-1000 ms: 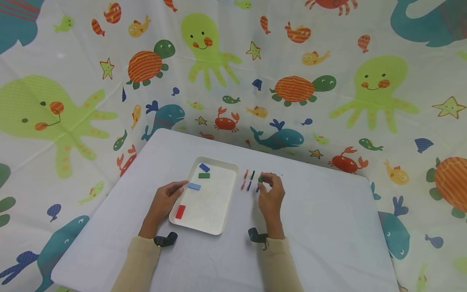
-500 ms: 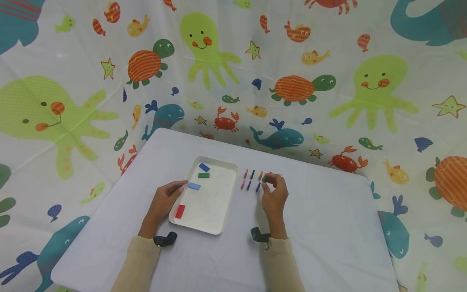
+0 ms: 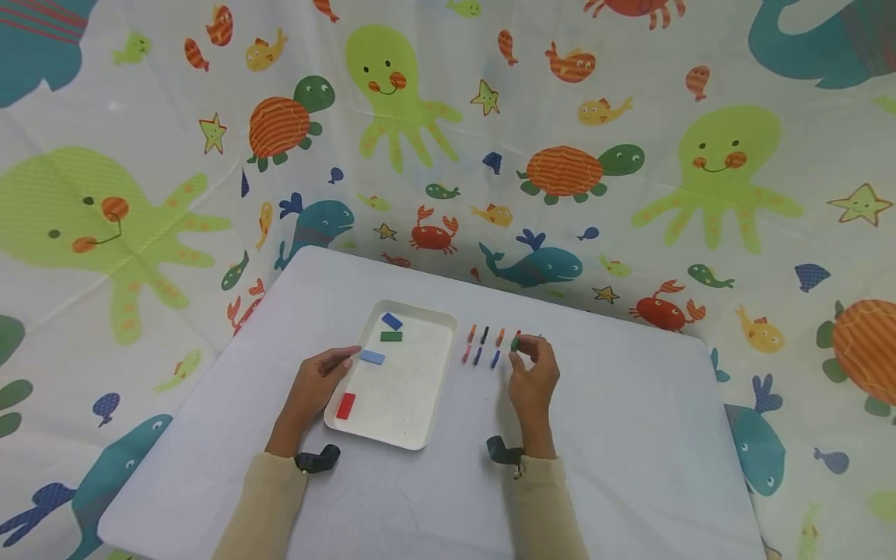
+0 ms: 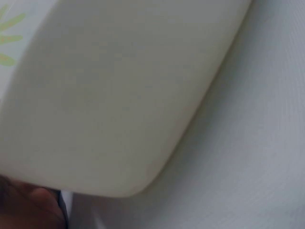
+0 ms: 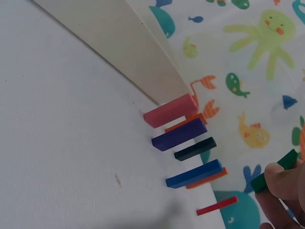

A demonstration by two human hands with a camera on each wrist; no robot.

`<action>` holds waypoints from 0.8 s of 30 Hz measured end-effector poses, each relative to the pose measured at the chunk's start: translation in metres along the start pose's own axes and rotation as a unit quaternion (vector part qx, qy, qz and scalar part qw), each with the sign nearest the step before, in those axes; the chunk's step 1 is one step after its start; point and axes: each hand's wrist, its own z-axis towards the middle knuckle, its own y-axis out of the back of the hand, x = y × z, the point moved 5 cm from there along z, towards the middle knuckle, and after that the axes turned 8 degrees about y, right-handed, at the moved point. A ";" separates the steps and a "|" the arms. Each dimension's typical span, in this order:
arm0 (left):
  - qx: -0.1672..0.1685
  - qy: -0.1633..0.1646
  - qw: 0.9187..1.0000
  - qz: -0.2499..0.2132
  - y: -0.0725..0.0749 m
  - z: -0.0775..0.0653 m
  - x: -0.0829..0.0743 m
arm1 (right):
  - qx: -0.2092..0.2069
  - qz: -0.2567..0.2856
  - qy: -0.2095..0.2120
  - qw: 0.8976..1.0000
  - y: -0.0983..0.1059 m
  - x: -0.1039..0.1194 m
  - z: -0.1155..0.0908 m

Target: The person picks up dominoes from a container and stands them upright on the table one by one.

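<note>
My right hand (image 3: 534,381) pinches a green domino block (image 3: 516,343) between thumb and fingertips, at the right end of two short rows of standing blocks. In the right wrist view, the held green block tilts in front of the patterned cloth. Nearest the hand are the blue block (image 3: 495,358) and the red block (image 5: 217,206). My left hand (image 3: 318,381) rests at the left rim of the white tray (image 3: 436,389), thumb and fingertips right at the edge beside a light blue block (image 3: 372,357). Only part of that hand shows in the left wrist view.
Pink (image 3: 466,354), purple (image 3: 478,355), dark (image 3: 484,335) and orange blocks (image 3: 500,337) stand right of the tray. Inside the tray lie a blue block (image 3: 392,320), a green block (image 3: 391,337) and a red block (image 3: 346,405). A patterned cloth (image 3: 448,117) hangs behind the white table (image 3: 630,435).
My right hand has shifted right with the green block, uncovering the blue block and an orange one and then part of the red one. My left hand and the tray stay put.
</note>
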 end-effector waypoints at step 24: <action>-0.002 0.003 1.000 -0.002 0.000 0.001 0.001 | 0.022 -0.020 -0.063 0.998 -0.008 -0.028 -0.008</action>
